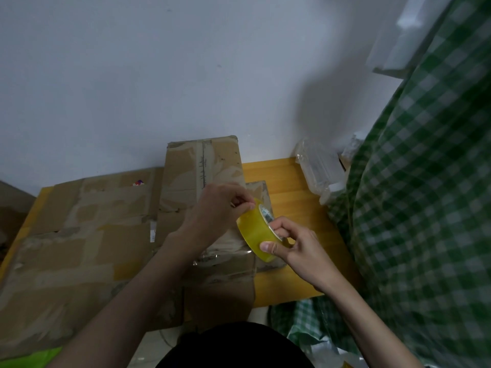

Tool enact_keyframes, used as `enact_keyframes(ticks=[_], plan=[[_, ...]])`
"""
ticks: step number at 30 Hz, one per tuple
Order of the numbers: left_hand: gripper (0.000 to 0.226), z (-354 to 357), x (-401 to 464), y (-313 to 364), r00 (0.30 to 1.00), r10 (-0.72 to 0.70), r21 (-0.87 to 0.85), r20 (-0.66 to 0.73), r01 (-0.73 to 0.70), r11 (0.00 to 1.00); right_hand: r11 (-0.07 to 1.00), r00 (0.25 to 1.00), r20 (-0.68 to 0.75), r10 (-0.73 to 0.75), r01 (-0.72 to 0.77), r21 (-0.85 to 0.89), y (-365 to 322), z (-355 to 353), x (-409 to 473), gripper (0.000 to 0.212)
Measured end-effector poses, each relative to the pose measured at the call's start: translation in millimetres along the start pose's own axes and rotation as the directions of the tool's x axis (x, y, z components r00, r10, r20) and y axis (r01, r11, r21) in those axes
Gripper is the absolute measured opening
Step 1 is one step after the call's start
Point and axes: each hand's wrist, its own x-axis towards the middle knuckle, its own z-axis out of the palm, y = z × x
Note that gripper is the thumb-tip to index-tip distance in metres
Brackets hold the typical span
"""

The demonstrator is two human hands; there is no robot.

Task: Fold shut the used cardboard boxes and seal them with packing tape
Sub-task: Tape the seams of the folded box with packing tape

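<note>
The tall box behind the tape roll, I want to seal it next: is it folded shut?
Shut: the tall box shows flat closed flaps.

Dim, soft indoor light; wide-angle bending at edges

There is only the one view, taken from the person's head and tilted steeply forward and down, so both forearms rise into it from the bottom edge. It sits close above the hands (pixel 220 205), which fall near the middle, over the cardboard boxes (pixel 87 235) on the yellow table (pixel 292 203). The wide lens bends the edges: white wall (pixel 159 75) fills the upper half, green checked cloth (pixel 425 195) runs down the right.
</note>
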Motion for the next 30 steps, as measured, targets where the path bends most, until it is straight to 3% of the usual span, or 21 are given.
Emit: enact_keyframes(ticks=[9, 14, 20, 25, 30], plan=[[0.005, 2.8, -9.7, -5.2, 0.981, 0.195, 0.102, 0.01, -0.195, 0.976, 0.999, 1.0, 0.028, -0.003, 0.002, 0.036, -4.3, 0.4, -2.7, 0.025], [0.005, 5.5, -16.6, -4.7, 0.975, 0.2, 0.137, 0.097, -0.212, 0.968, 0.997, 0.999, 0.054, -0.004, 0.0, 0.071, -8.1, -0.5, -3.9, 0.019], [0.012, 0.7, -27.0, -11.3, 0.966, 0.064, -0.015, 0.25, -0.062, 0.998, 0.997, 0.986, 0.156, 0.056, -0.065, 0.049, -13.8, -8.7, -4.6, 0.006], [0.007, -7.5, -27.7, -23.9, 0.908, -0.039, -0.183, 0.416, 0.126, 0.975, 0.998, 0.971, 0.231, 0.059, -0.058, -0.013, -19.3, -13.9, -5.6, 0.007], [0.014, -3.6, -29.7, -26.9, 0.937, -0.049, -0.189, 0.347, 0.121, 0.974, 0.996, 0.965, 0.252, 0.077, -0.061, -0.072, -21.4, -15.2, -6.4, 0.006]])
